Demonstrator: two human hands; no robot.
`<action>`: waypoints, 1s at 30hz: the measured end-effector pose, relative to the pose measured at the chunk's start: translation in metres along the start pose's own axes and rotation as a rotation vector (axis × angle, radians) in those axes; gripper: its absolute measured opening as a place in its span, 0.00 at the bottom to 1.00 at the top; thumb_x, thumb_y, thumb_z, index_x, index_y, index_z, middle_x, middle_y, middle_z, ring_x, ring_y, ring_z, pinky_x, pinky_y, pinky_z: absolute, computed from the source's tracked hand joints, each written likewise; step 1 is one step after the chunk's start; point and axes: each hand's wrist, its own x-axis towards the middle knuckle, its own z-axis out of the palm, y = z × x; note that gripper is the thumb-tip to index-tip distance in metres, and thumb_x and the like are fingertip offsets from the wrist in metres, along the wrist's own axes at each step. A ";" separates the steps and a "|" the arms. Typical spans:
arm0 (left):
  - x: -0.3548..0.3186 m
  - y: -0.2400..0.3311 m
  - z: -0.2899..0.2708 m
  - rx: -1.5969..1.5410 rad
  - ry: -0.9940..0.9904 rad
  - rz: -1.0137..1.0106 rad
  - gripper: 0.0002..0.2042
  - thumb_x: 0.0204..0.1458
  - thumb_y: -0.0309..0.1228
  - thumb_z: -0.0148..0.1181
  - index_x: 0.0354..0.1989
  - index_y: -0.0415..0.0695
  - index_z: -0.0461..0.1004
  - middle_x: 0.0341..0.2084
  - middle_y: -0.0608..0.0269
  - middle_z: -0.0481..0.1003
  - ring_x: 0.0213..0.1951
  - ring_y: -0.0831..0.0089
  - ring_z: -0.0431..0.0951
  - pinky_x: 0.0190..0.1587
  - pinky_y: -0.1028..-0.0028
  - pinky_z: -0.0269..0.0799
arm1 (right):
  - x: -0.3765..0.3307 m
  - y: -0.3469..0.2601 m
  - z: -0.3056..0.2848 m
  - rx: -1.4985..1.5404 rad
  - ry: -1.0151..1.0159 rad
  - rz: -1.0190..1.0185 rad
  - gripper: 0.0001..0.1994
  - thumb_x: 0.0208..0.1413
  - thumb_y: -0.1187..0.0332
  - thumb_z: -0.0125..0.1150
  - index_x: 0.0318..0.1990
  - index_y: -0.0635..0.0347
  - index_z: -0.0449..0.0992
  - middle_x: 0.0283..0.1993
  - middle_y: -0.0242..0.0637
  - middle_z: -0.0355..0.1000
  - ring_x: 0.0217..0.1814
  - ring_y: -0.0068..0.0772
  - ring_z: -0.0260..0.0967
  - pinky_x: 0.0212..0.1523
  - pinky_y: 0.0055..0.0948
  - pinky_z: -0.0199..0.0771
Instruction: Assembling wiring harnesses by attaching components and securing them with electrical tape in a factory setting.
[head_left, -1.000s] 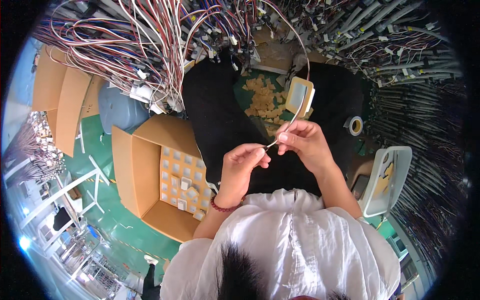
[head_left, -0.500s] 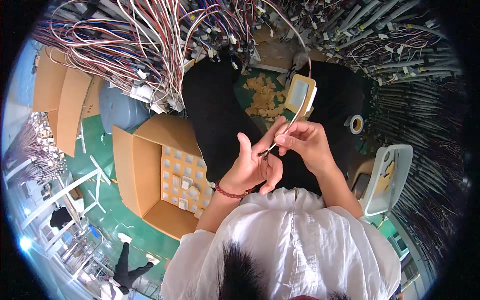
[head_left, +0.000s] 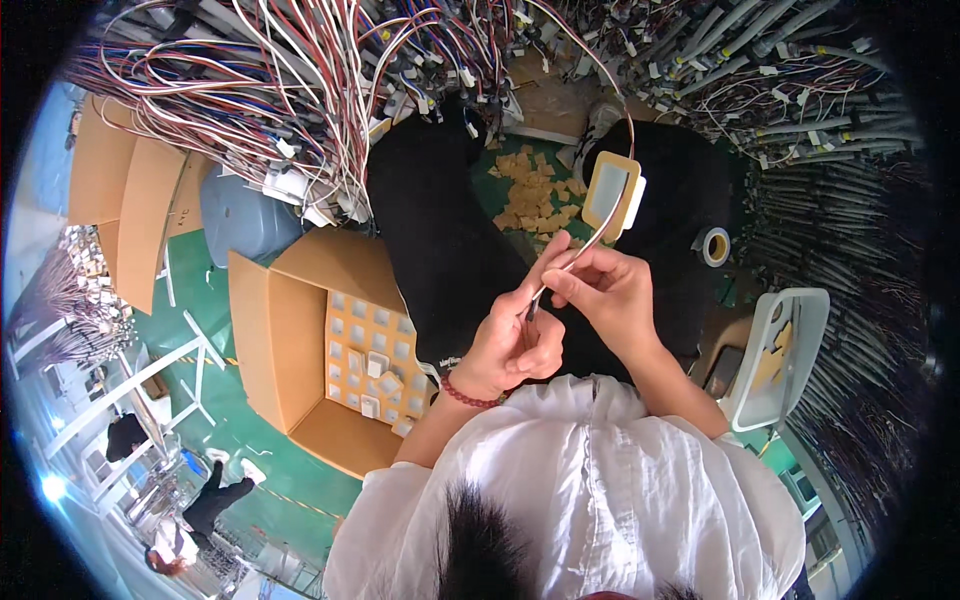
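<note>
A thin cable of brown and white wires [head_left: 603,236] runs down from the wire bundles to my hands in front of my lap. My right hand [head_left: 612,300] pinches it between thumb and fingertips. Just below, my left hand [head_left: 508,345] has its fingers curled around the cable's dark end [head_left: 532,312]; its thumb and fingers partly hide that end. Over my right thigh is a square white piece with a tan border and pale centre [head_left: 608,192]. The cable crosses in front of it; whether they are joined, I cannot tell.
Hanging wire bundles [head_left: 320,100] crowd the far side, and grey cables [head_left: 820,210] the right. An open cardboard box [head_left: 300,350] with rows of small white pieces stands left. Tan scraps [head_left: 530,195] litter the floor; a tape roll [head_left: 713,247] and clear bin [head_left: 785,350] are right.
My left hand's spread fingers and thumb have closed around the cable's end. The square piece has shifted slightly to the right. A person in the background at lower left has moved.
</note>
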 end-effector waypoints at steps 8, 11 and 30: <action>-0.002 0.000 0.008 0.115 0.082 0.087 0.29 0.58 0.33 0.34 0.70 0.53 0.41 0.02 0.71 0.52 0.04 0.81 0.48 0.09 0.80 0.49 | -0.002 0.000 0.002 -0.052 0.002 -0.031 0.04 0.52 0.74 0.64 0.32 0.67 0.77 0.27 0.32 0.75 0.26 0.17 0.70 0.27 0.17 0.71; -0.007 0.004 0.007 0.152 0.086 0.093 0.29 0.58 0.32 0.34 0.70 0.48 0.42 0.03 0.72 0.51 0.05 0.81 0.47 0.10 0.80 0.49 | -0.001 -0.005 0.000 -0.073 -0.014 -0.003 0.07 0.51 0.71 0.66 0.29 0.67 0.76 0.25 0.30 0.74 0.25 0.15 0.69 0.27 0.17 0.69; -0.066 0.022 0.018 0.181 0.102 0.202 0.29 0.60 0.30 0.32 0.69 0.40 0.36 0.03 0.72 0.51 0.06 0.81 0.46 0.11 0.79 0.46 | 0.040 -0.034 -0.009 -0.497 -0.612 -0.318 0.08 0.47 0.76 0.66 0.37 0.62 0.78 0.30 0.31 0.72 0.23 0.19 0.61 0.24 0.21 0.62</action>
